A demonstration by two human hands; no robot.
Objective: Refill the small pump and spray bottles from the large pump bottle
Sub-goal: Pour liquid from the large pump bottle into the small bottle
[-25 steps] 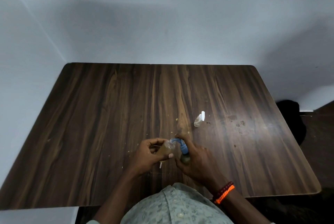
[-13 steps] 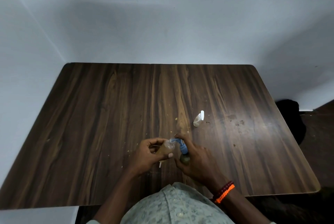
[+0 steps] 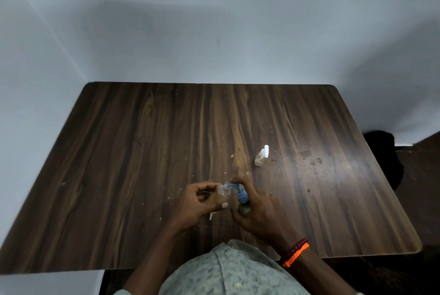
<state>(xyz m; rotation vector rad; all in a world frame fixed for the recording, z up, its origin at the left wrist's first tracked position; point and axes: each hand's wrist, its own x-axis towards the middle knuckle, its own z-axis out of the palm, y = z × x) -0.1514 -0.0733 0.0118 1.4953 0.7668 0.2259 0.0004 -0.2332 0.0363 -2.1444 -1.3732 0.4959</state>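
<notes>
Gripping a small clear bottle [image 3: 220, 197], the left hand [image 3: 195, 201] tilts its mouth to the blue spout; the right hand [image 3: 258, 209] grasps the large pump bottle [image 3: 243, 201], forefinger on its head. Nothing has shifted since before. Beyond stands a spray bottle [image 3: 261, 156] on the dark wood table [image 3: 142, 151], walls pale.

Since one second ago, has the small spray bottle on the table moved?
No. The small spray bottle lies in the same place beside the dark stains on the table, apart from both hands.
</notes>
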